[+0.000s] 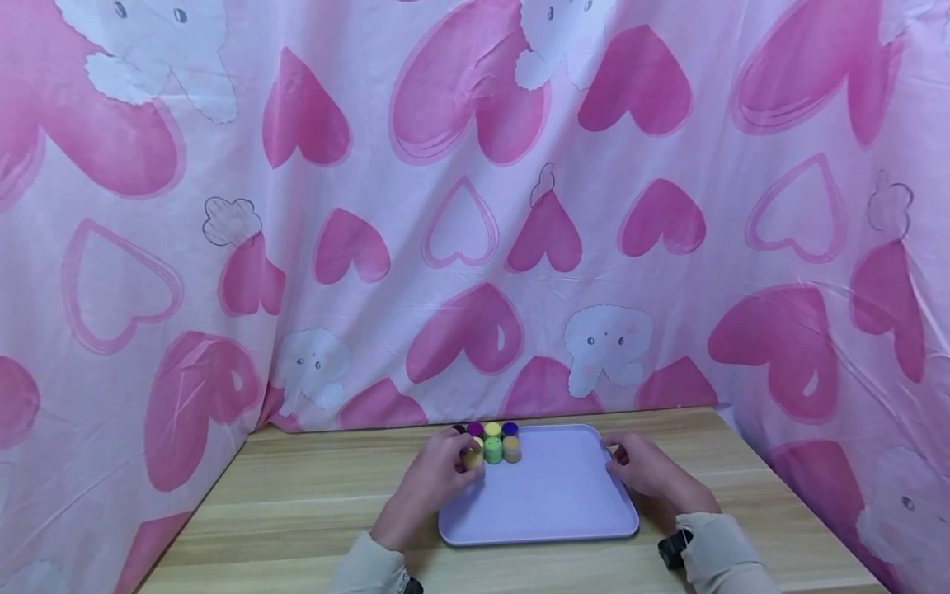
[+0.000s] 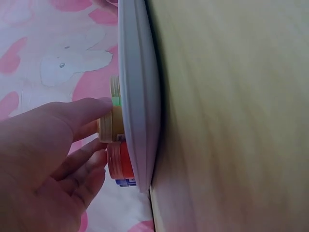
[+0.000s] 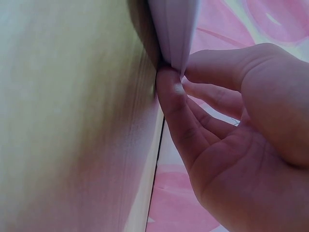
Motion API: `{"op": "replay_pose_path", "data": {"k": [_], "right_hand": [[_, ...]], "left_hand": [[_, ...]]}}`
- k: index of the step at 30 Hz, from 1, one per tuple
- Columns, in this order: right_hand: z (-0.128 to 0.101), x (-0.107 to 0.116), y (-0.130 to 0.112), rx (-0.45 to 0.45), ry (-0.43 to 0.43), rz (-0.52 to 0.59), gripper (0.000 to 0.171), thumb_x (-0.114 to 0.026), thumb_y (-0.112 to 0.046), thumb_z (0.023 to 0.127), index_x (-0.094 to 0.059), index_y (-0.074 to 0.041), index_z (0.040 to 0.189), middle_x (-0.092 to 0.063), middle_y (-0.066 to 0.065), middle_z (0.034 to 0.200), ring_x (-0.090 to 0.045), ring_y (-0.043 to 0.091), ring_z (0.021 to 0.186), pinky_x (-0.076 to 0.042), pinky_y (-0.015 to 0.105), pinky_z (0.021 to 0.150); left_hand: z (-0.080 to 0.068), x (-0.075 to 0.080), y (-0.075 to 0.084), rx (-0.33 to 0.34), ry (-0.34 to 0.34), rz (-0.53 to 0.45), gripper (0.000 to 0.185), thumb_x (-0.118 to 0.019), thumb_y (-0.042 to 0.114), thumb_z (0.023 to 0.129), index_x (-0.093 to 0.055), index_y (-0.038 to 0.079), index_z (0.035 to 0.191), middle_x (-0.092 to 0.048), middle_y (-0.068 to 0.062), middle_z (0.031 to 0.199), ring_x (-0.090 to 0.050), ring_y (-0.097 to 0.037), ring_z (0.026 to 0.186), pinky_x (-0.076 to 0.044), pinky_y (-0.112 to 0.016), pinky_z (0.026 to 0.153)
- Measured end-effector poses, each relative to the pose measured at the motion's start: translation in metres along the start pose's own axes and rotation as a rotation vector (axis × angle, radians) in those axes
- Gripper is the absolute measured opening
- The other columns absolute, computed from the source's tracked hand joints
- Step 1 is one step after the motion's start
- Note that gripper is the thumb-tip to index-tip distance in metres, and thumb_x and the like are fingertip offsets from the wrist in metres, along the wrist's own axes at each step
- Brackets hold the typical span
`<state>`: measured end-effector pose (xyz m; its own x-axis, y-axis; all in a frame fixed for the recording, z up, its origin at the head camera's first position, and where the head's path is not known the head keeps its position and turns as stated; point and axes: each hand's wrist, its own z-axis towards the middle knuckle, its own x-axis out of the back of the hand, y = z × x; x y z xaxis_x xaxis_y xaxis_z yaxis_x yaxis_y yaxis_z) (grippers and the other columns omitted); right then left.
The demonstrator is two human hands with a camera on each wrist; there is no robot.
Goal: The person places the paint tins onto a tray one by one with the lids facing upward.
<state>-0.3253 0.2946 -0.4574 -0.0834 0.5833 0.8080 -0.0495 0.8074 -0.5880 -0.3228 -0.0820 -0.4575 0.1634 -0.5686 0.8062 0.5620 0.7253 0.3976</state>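
Observation:
A lavender tray (image 1: pixel 549 495) lies on a wooden table (image 1: pixel 297 495). Several small coloured jars stand clustered in its far left corner, among them a green jar (image 1: pixel 493 450) and a blue-lidded jar (image 1: pixel 510 429). My left hand (image 1: pixel 463 452) holds a yellow jar (image 1: pixel 473 459) at the near left of the cluster. In the left wrist view the left hand (image 2: pixel 104 128) has thumb and fingers around this yellow jar (image 2: pixel 112 125), with a red jar (image 2: pixel 120 162) beside it on the tray (image 2: pixel 137 96). My right hand (image 1: pixel 619 454) pinches the tray's right rim (image 3: pixel 176 29) between thumb (image 3: pixel 169 89) and fingers.
A pink curtain with hearts and white elephants (image 1: pixel 475 206) hangs close behind the table and wraps round both sides. Bare tabletop (image 1: pixel 742 495) shows left and right of the tray. A dark wrist-worn device (image 1: pixel 674 549) sits at my right sleeve.

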Motion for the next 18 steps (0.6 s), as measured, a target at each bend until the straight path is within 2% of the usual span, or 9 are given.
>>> {"op": "replay_pose_path", "data": {"k": [7,18], "right_hand": [[0.0002,-0.0005,-0.0004,-0.011,-0.007,0.013,0.051,-0.073,-0.005,0.100,-0.061,-0.001,0.149,-0.068,0.006,0.103,-0.061,0.020,0.090,-0.063,0.035,0.082],[0.0012,-0.0017,0.0011,-0.026,0.005,0.018,0.051,-0.074,-0.003,0.099,-0.062,-0.001,0.148,-0.068,0.006,0.102,-0.062,0.020,0.089,-0.064,0.035,0.081]], "left_hand": [[-0.0008,-0.0030,-0.0004,0.041,0.012,0.106,0.024,-0.092,0.027,0.085,-0.081,0.016,0.102,-0.069,0.002,0.095,-0.057,-0.010,0.085,-0.054,-0.025,0.071],[-0.0008,-0.0029,0.0021,0.080,0.006,0.120,0.026,-0.092,0.035,0.086,-0.081,0.019,0.104,-0.068,0.003,0.097,-0.058,-0.009,0.084,-0.053,-0.027,0.070]]}}
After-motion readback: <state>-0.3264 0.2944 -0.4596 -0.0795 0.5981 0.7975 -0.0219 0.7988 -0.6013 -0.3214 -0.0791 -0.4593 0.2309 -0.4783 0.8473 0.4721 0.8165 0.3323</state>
